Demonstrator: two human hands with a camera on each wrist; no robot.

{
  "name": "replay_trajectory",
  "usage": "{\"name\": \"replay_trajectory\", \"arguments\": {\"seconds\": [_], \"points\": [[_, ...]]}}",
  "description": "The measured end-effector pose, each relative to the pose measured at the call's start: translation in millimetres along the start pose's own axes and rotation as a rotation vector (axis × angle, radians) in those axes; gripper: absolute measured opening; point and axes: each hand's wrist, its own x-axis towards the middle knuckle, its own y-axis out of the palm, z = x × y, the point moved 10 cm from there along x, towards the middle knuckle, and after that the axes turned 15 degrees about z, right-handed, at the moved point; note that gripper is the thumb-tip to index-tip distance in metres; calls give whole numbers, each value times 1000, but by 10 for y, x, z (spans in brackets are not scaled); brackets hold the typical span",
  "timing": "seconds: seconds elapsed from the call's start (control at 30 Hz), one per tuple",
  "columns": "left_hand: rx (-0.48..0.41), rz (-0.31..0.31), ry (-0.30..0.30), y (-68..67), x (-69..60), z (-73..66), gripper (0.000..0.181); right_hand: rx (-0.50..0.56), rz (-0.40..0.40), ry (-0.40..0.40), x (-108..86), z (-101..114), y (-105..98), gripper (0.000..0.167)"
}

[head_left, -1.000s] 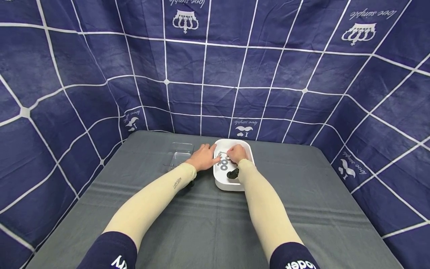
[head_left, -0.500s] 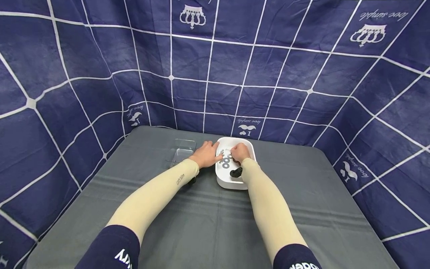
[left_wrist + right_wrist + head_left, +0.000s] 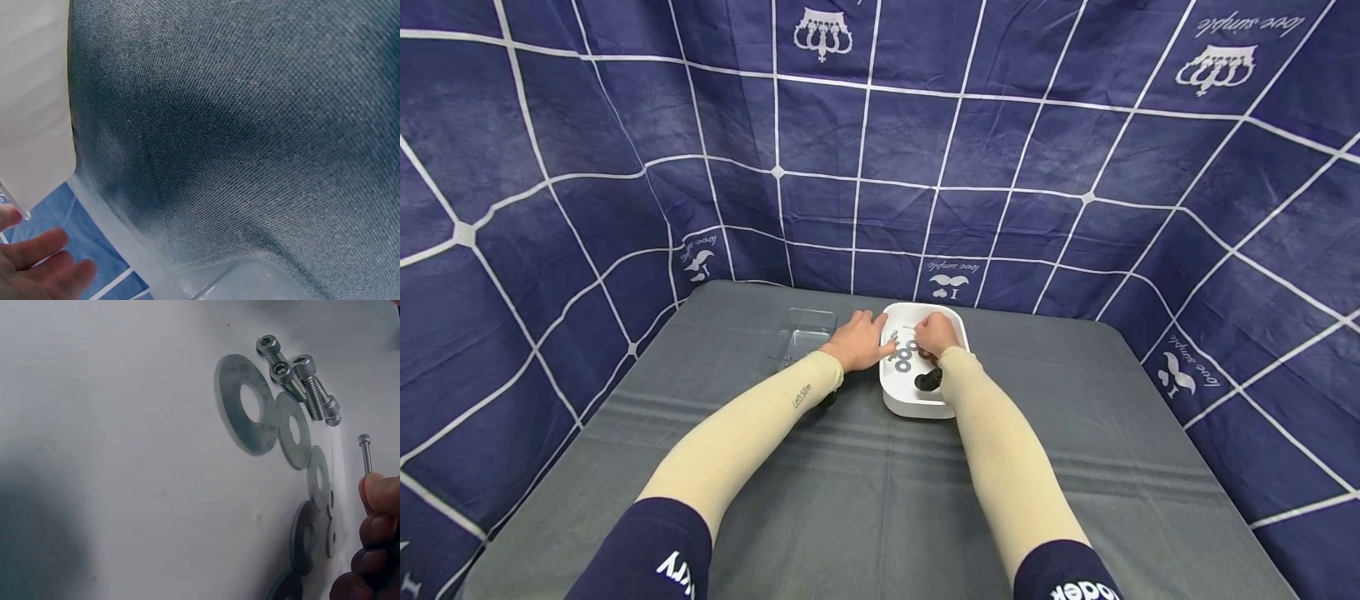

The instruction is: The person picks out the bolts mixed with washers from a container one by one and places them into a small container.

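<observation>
In the head view my left hand (image 3: 859,342) touches the left rim of a white tray (image 3: 917,410), its thumb reaching over the edge. The left wrist view shows the loosely extended fingers (image 3: 37,250) beside the tray's wall (image 3: 34,94). My right hand (image 3: 936,335) is inside the tray. Between thumb and curled index finger it pinches a small socket head screw (image 3: 365,452), head outward. Large flat washers (image 3: 230,400) lie in a row on the tray floor. Several thicker socket head screws (image 3: 306,375) are grouped beside them. The right palm is hidden.
A clear plastic box (image 3: 805,340) stands left of the tray, partly behind the left wrist. Grey cloth (image 3: 865,500) covers the table. Behind and at the sides hangs a blue gridded curtain (image 3: 970,150).
The head view has shifted slightly. My right hand has moved a little right within the tray; the left hand stays at the left rim.
</observation>
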Motion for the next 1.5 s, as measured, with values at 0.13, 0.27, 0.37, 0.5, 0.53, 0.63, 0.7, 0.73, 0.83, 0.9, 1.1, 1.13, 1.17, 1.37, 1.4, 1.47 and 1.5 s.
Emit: {"name": "replay_trajectory", "arguments": {"seconds": [0.13, 0.27, 0.37, 0.5, 0.53, 0.63, 0.7, 0.73, 0.83, 0.9, 1.1, 1.13, 1.17, 1.37, 1.4, 1.47, 1.5], "points": [[1, -8, -1, -19, 6, 12, 74, 25, 15, 1, -14, 26, -22, 30], [24, -10, -9, 2, 18, 32, 73, 53, 38, 0, -35, 44, -4, 29], [45, -12, -12, 14, 23, 32, 73, 34, 41, -27, -47, 83, -1, 27], [54, -31, -6, -17, 18, 9, 72, -32, 16, -88, -72, 162, -50, 23], [53, -32, -3, -23, 18, 0, 72, -44, 12, -102, -83, 179, -65, 23], [53, -24, -2, -34, 22, -22, 73, -68, 11, -131, -111, 219, -105, 25], [51, -21, -3, -47, 27, -29, 72, -75, 7, -154, -127, 255, -136, 26], [52, -20, -5, -53, 30, -29, 72, -77, 2, -166, -134, 275, -154, 26], [63, -18, -10, -68, 31, -24, 72, -82, -4, -189, -141, 319, -193, 26], [71, -11, -14, -71, 27, -16, 72, -85, 7, -193, -136, 337, -199, 26], [79, -45, -2, -128, -4, -20, 72, -106, 3, -233, -139, 419, -230, 26], [76, -52, -3, -137, -7, -16, 71, -109, -3, -246, -148, 441, -240, 26], [69, -57, -4, -144, -9, -10, 71, -112, -8, -256, -157, 462, -247, 26], [66, -58, -22, -148, -14, 53, 70, -115, -13, -282, -206, 555, -264, 25], [70, -64, -20, -160, -19, 61, 70, -113, -16, -283, -212, 569, -270, 24], [69, -81, -12, -201, -37, 74, 70, -103, -19, -289, -213, 599, -279, 25], [65, -90, -8, -224, -48, 85, 71, -97, -18, -296, -213, 619, -280, 25]]}}
